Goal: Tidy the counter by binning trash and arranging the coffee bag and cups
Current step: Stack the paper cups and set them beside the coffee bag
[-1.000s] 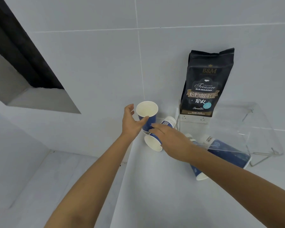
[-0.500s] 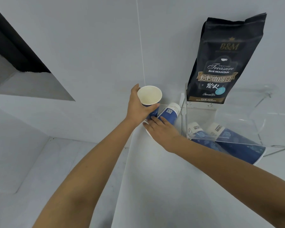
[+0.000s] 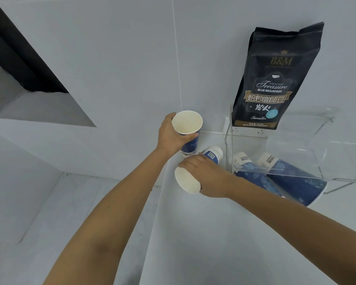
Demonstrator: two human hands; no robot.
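My left hand (image 3: 170, 137) grips an upright blue paper cup (image 3: 187, 125) with a white inside, near the wall at the counter's back left. Just below it my right hand (image 3: 206, 173) is closed over a second blue cup (image 3: 188, 182) that lies on its side, its open mouth facing me. Two more blue cups (image 3: 292, 177) lie on their sides under a clear acrylic stand (image 3: 308, 145). A black coffee bag (image 3: 275, 79) stands upright on top of that stand, against the wall.
The white counter (image 3: 214, 243) ends in an edge on the left, with a lower white floor (image 3: 49, 212) beyond it. A tiled wall runs behind everything. A dark recess (image 3: 19, 58) opens in the wall at the upper left.
The left hand has closed around the upright cup and lifted it slightly. The right hand has drawn the lying cup towards me, so its white mouth now shows.
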